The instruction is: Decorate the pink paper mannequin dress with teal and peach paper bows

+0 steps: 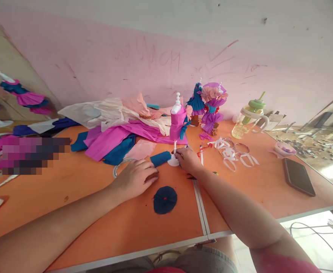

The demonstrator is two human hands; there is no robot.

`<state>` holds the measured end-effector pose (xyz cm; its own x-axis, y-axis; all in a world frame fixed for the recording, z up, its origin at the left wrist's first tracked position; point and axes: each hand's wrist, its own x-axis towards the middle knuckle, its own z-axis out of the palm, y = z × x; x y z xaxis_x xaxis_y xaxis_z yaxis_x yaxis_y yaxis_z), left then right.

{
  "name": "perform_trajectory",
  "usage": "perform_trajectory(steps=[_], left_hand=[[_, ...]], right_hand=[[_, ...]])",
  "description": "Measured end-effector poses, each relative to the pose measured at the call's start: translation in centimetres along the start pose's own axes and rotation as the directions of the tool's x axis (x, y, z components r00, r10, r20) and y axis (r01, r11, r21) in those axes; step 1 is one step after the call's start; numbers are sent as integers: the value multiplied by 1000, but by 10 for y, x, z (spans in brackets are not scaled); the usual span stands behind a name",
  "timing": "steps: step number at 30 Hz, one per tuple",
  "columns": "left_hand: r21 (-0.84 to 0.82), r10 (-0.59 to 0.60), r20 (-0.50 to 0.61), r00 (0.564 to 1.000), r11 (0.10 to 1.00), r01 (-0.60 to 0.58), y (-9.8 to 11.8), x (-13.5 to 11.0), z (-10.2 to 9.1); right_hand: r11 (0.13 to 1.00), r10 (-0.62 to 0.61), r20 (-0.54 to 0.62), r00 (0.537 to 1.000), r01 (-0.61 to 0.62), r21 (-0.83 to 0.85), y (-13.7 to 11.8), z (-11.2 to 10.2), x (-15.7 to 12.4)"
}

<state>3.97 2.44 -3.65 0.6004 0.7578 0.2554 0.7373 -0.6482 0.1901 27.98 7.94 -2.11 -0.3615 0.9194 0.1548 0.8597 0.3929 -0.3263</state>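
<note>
A small white dress-form mannequin [176,110] stands upright on a round base, wrapped in magenta crepe paper with a blue piece at its side. My right hand [187,161] is closed, its fingertips pinching the thin post just above the base. Palm down on the orange table, my left hand [136,178] lies with fingers loosely apart and nothing seen in them. Partly behind it is a pale tape roll [115,171]. Beside the base lies a folded blue paper piece [160,158]. Nearer me is a dark blue paper circle [165,200] with a small red mark at its centre.
Crumpled crepe paper sheets [112,140] spread along the wall. Several dressed mannequins [210,104] stand behind on the right, near a yellow-green drinking jug [248,119]. White ribbon strips [228,151], a phone [299,176] and dark scissors [191,177] lie on the right. A seam splits the table [98,235].
</note>
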Motion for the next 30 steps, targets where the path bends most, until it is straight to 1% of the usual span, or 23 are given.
perform_trajectory(steps=[2,4,6,8,11,16,21,25,27,28,30], left_hand=[[-6,17,3,1000,1000,-17,4,-1,-1],[-30,67,18,998,997,-66,9,-2,-2],[-64,123,49,991,991,-119,14,-4,-1],[-99,155,90,984,984,-146,17,-5,0],[-126,151,116,982,983,-136,17,-5,4],[-130,143,93,985,983,-130,11,-2,7],[-161,83,105,991,985,-65,15,-1,5],[-171,46,80,996,985,-32,19,3,4],[-173,26,47,999,985,-18,14,3,0],[-167,0,32,999,986,5,9,2,-4],[-148,-97,-5,995,984,95,-9,-5,-15]], right_hand=[[1000,1,-8,1000,-1,8,-1,-1,-1],[1000,4,-11,1000,-4,15,-2,-1,-1],[1000,9,-12,1000,-9,20,-1,0,-1],[1000,11,-14,1000,-11,23,1,1,-1],[1000,6,-20,1000,-6,26,3,1,-1],[1000,15,-26,1000,-14,25,5,4,-2],[998,70,-17,997,-70,5,3,10,-3],[994,106,-22,994,-107,-29,4,5,-3],[990,124,-24,992,-126,-58,6,-3,-5],[985,139,-8,990,-139,-104,5,-8,-8],[962,169,50,984,-153,-227,1,-19,-15]])
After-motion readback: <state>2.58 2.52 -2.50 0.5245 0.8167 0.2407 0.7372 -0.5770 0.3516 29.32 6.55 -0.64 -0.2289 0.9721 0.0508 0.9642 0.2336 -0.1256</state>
